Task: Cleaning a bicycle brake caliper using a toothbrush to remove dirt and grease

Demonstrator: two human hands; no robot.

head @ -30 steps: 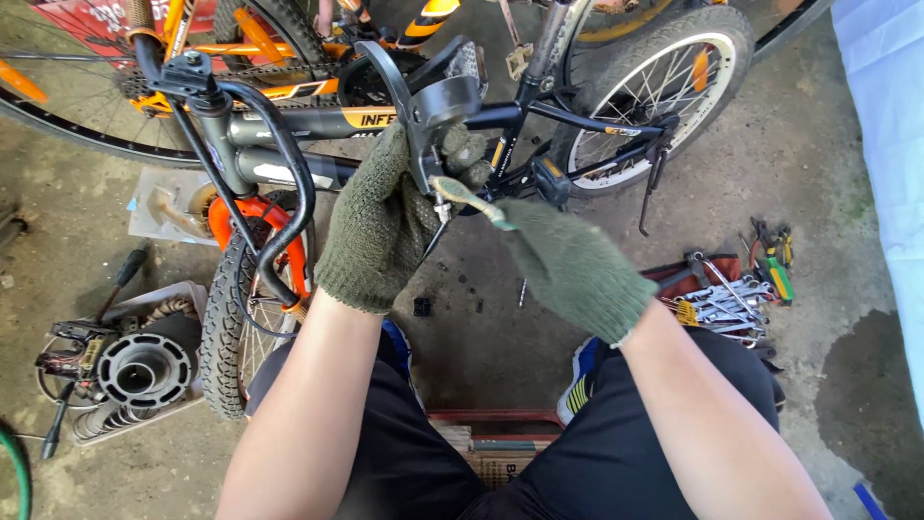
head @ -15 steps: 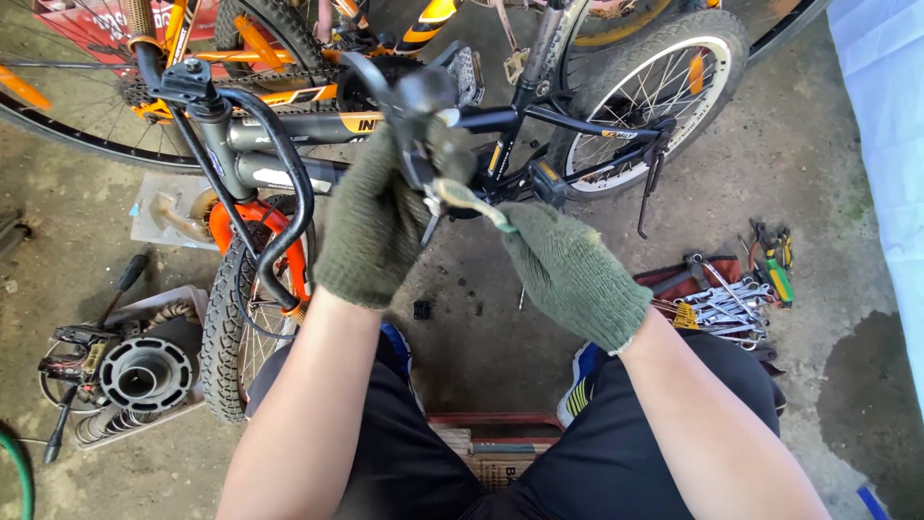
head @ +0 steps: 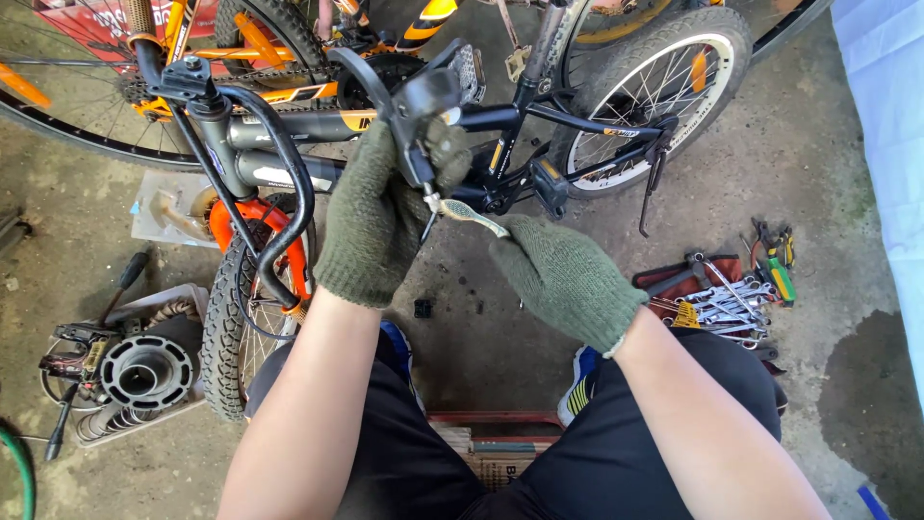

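Both hands wear dark green knit gloves. My left hand (head: 380,207) grips a black brake lever assembly (head: 423,101) on the handlebar of a small black and orange bicycle (head: 289,125). My right hand (head: 558,274) holds a metal wrench (head: 467,214), whose end meets the underside of the lever clamp. The black handlebar (head: 289,183) curves down to the left of my left hand. The bicycle lies across the concrete floor in front of my knees.
A pile of wrenches and pliers (head: 727,299) lies on a red cloth at the right. At the left sit a ribbed metal engine part (head: 144,371) and a hammer (head: 125,279). The front wheel (head: 241,318) stands by my left knee, the rear wheel (head: 654,87) at upper right.
Both hands stay on the lever and wrench. The brake lever has tilted up slightly, and the wrench has turned a little at the clamp.
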